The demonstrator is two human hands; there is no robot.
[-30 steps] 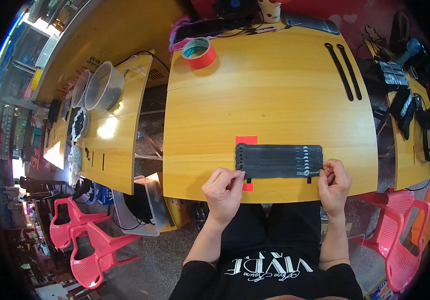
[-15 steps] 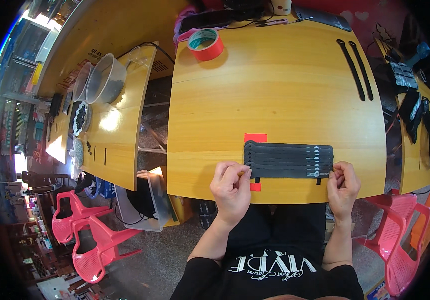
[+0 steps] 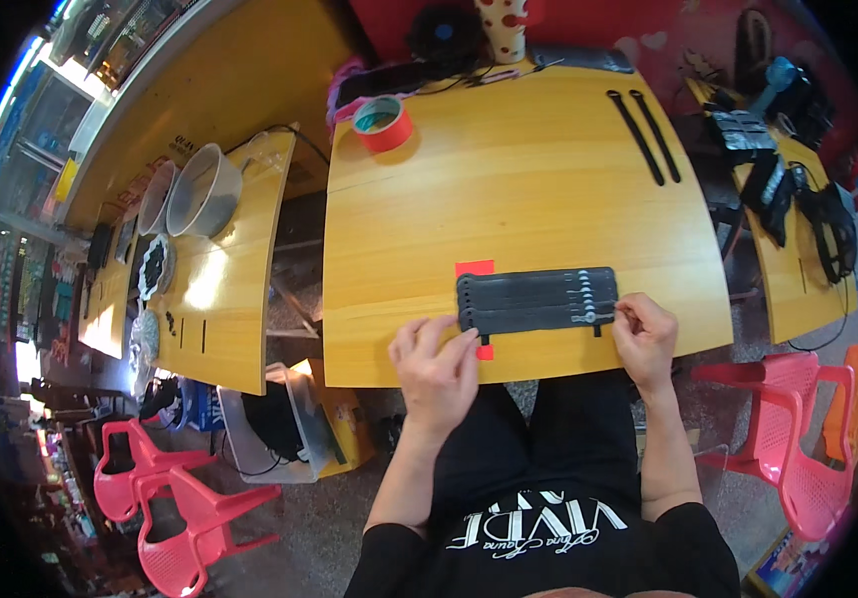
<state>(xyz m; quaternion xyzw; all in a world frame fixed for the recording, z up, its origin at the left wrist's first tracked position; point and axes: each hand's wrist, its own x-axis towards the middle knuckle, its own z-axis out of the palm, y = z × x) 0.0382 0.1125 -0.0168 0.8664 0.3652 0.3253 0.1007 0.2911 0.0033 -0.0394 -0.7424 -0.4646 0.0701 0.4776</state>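
Note:
Several black cable straps [image 3: 523,299] lie side by side in a flat row near the table's front edge, round heads at the left and pale marks toward the right. My left hand [image 3: 437,374] pinches at the near left corner, thumb and forefinger on the head of the nearest strap. At the opposite end, my right hand [image 3: 646,339] has its thumb and forefinger closed on the tip of that strap. Red tape [image 3: 475,267] shows beyond the row's left end, and another red piece [image 3: 486,353] shows on the near side. Short black strips stick out beneath the near edge.
Two loose black straps [image 3: 645,138] lie at the table's far right. A red tape roll [image 3: 382,125] stands far left, with a spotted cup [image 3: 504,32] at the back. Side tables hold plastic tubs [image 3: 204,189] and black bags [image 3: 828,231]. Pink chairs [image 3: 194,533] stand at both sides.
The head view has shifted, so the table and straps appear farther left and slightly higher. Both hands stay at the two ends of the strap row.

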